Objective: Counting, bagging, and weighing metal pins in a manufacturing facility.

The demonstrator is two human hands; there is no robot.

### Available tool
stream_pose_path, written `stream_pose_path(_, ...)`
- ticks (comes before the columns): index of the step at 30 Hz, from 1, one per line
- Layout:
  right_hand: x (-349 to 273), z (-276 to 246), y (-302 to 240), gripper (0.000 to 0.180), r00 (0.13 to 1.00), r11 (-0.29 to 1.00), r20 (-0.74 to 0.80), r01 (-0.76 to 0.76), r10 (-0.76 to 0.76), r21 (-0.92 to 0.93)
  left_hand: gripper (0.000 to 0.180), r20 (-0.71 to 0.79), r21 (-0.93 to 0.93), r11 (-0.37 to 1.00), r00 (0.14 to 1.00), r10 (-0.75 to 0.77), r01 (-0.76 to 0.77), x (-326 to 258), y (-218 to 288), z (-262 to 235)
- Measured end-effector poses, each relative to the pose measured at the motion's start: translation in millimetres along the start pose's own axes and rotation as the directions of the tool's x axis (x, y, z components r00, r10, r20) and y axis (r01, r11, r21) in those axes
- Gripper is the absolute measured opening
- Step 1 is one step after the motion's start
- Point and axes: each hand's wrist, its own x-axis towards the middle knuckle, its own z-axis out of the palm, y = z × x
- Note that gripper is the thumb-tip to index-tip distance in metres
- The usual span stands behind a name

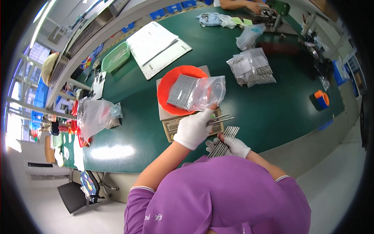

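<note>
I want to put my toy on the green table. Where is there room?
Bare green table lies right of the orange dish, between the bags of metal parts and the orange-and-blue tape roll. More lies in front of the puffy plastic bag. It is crowded around the scale, where the left hand and right hand hold metal rods.

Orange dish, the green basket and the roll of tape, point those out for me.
orange dish (168, 84), head view, bare left rim.
green basket (115, 57), head view, its near wall.
roll of tape (321, 99), head view, its outer side.

Green worktable (272, 113), pale floor (335, 187)
</note>
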Motion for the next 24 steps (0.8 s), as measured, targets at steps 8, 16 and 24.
stream_pose_path(8,0.2,11.1,-2.9,0.012,0.982,0.996,-0.164,0.087,-0.088,-0.01,0.01,0.198,0.245,0.969,0.977,-0.084,0.033,16.1,-3.9,7.8)
stream_pose_path(16,-36.1,79.8,-115.8,0.015,0.967,0.786,-0.226,-0.048,-0.118,-0.617,0.005,0.122,0.107,0.994,0.992,-0.039,0.026,4.4,-13.5,21.2)
stream_pose_path(24,18.8,126.6,-148.1,0.018,0.748,0.25,-0.625,-0.663,0.223,-0.705,0.007,-0.088,-0.032,0.987,0.984,0.155,-0.158,-9.8,-39.9,35.3)
